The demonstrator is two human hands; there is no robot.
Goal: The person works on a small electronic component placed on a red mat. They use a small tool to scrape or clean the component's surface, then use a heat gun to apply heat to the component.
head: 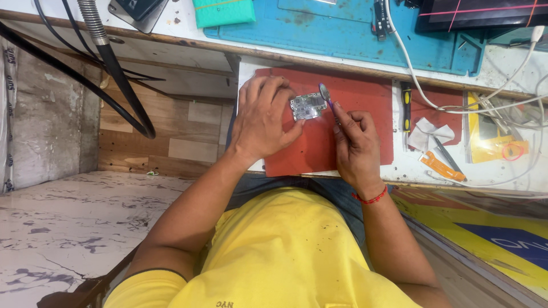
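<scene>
You are sitting at a workbench, looking down at your hands. Your left hand (pixel 264 121) is resting on a red mat (pixel 319 142), its fingers and thumb pinching the left edge of a small circuit board (pixel 307 106) that is lying on the mat. Your right hand (pixel 357 147), at about four o'clock from the board, is gripping a thin purple tool (pixel 329 101) with closed fingers; its rounded tip is sitting just beside the board's right edge. At three o'clock from the mat, a black and yellow screwdriver (pixel 405 106) is lying near white cables (pixel 456 108).
</scene>
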